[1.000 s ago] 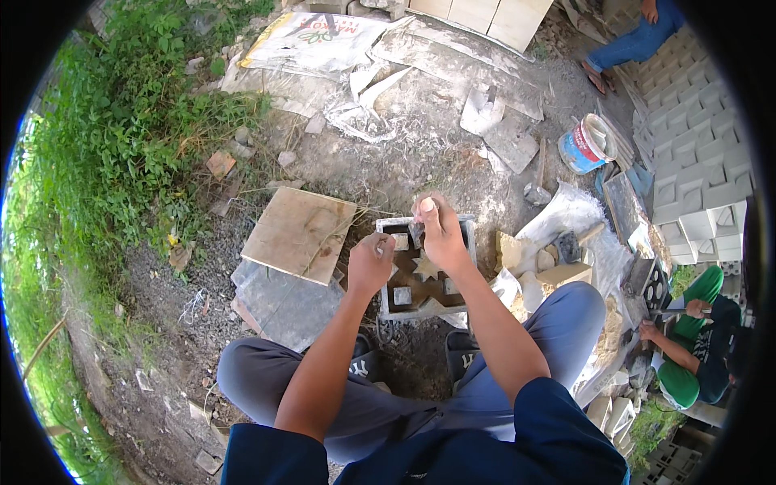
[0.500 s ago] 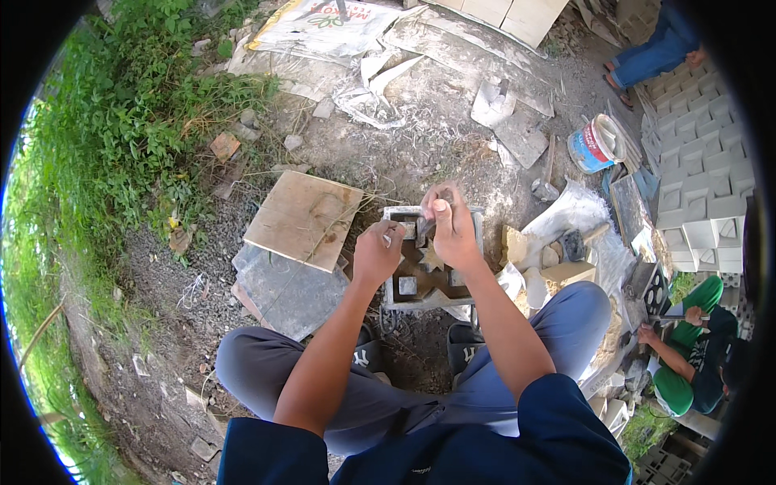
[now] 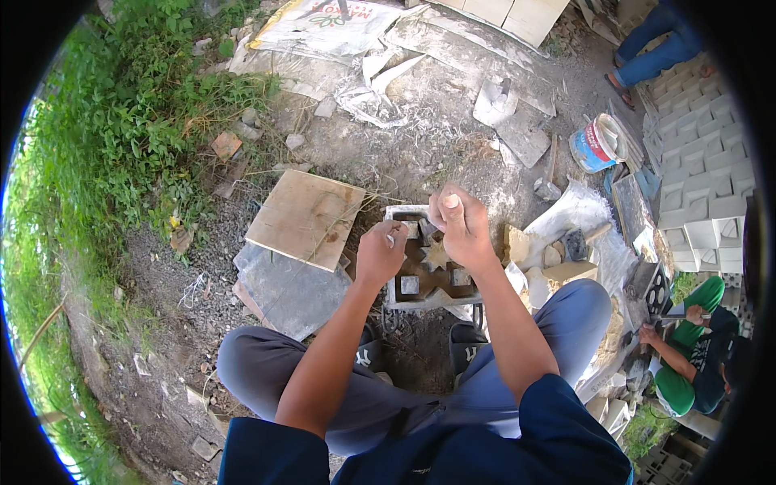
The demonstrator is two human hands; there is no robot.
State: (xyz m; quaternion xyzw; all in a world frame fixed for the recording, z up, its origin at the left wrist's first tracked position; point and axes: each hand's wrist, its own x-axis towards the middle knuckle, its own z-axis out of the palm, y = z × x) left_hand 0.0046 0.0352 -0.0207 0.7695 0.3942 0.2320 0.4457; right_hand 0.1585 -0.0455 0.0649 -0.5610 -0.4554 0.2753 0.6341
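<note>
Head view, items listed by their place around the mould.

Mould (image 3: 428, 301): one, rectangular, grey-rimmed, on the ground in front of my feet; inside, a star-shaped piece (image 3: 436, 257) near the middle and square blocks, one (image 3: 410, 284) at the near left corner, another (image 3: 461, 277) at the near right. Metal loops at its near side.

My left hand (image 3: 382, 252): above the mould's left edge, fingers curled inward; how tightly they close, or whether they have hold of anything, I cannot tell.

My right hand (image 3: 461, 222): above the mould's far right part, fingers folded in, thumb uppermost; how far they close and what they may grip is hidden from me.

Wooden board (image 3: 305, 217): square, brown, left of the mould, overlapping a grey slab (image 3: 287, 291), which lies left of the mould and nearer me.

Slippers: two, dark, on my feet, left (image 3: 369, 354) and right (image 3: 466, 347), on the near side of the mould.

Broken pieces (image 3: 570, 272): pale, heaped right of the mould, with a dark lump (image 3: 575, 243) among them.

Bucket (image 3: 592, 145): red, white and blue, tilted, beyond the mould to the right.

Printed sack (image 3: 327, 28): white, flat, well beyond the mould, to the left.

Co-worker in green trousers (image 3: 677, 390): well right of the mould, arms bent.

Pale blocks (image 3: 699, 174): stacked, far right of the mould.
</note>
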